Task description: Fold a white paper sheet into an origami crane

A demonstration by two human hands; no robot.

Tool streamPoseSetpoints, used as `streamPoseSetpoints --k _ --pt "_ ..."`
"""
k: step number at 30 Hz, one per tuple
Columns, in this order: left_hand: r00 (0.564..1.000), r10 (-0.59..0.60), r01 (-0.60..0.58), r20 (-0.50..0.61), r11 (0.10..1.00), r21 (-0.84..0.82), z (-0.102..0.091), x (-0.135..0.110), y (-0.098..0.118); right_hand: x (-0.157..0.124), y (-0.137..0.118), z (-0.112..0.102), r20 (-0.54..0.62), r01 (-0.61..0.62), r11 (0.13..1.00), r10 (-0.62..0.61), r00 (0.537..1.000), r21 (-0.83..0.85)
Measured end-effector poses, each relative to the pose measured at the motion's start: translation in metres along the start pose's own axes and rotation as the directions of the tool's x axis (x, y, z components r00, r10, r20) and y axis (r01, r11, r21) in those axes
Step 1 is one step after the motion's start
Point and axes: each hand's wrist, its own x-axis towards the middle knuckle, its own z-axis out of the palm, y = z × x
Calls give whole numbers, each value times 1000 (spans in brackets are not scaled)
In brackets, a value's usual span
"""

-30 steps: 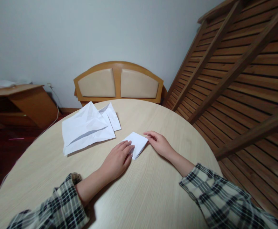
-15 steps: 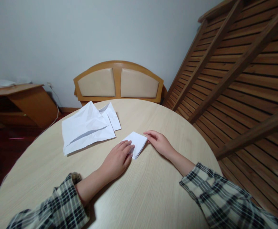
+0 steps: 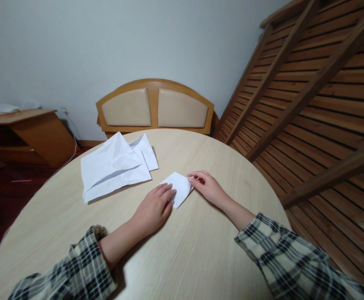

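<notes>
A small folded sheet of white paper (image 3: pixel 180 185) lies on the round table between my two hands. My left hand (image 3: pixel 155 204) rests flat over its left corner, fingers stretched out and pressing it to the tabletop. At the opposite corner, my right hand (image 3: pixel 206 186) pinches the paper's edge between thumb and fingertips. That right corner is lifted and curls inward, with a lower layer showing beneath. The left tip of the paper is hidden under my left fingers.
Creased white sheets, a large one (image 3: pixel 113 171) and a smaller folded one (image 3: pixel 147 154), lie at the table's (image 3: pixel 200 258) back left. Beyond the far edge stands a padded headboard (image 3: pixel 155 106). Wooden slats (image 3: pixel 319 104) lean at the right; a brown cabinet (image 3: pixel 44 133) is at left.
My right fingers have moved slightly left and lifted the right corner of the folded paper, which now bends inward. My left hand has stayed in place.
</notes>
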Motion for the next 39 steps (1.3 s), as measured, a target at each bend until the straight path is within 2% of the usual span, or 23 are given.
streamPoseSetpoints --k 6,9,14,18,23,28,32,39 --pt "1000 0 0 -1 1000 -5 0 0 0 -2 0 3 100 -21 996 13 995 82" --pt "1000 2 -2 18 1000 1 -1 0 0 -2 -1 2 102 -18 993 6 995 120" --pt "1000 19 -19 21 1000 -23 -3 1 1 2 -3 -6 94 -40 995 31 995 93" --pt "999 39 -38 17 998 -56 -3 0 1 4 -3 -15 178 -54 996 41 983 71" --pt "999 37 -34 28 996 -85 -3 0 -1 2 0 -22 297 4 999 -14 955 36" --pt "999 28 -24 40 994 -103 -6 1 1 2 1 -24 281 109 993 -94 955 -41" --pt "999 16 -12 35 991 -132 -7 1 3 3 0 -24 295 230 970 -197 935 -83" --pt "998 9 3 68 987 -161 -8 2 2 3 1 -26 313 251 952 -187 931 -176"
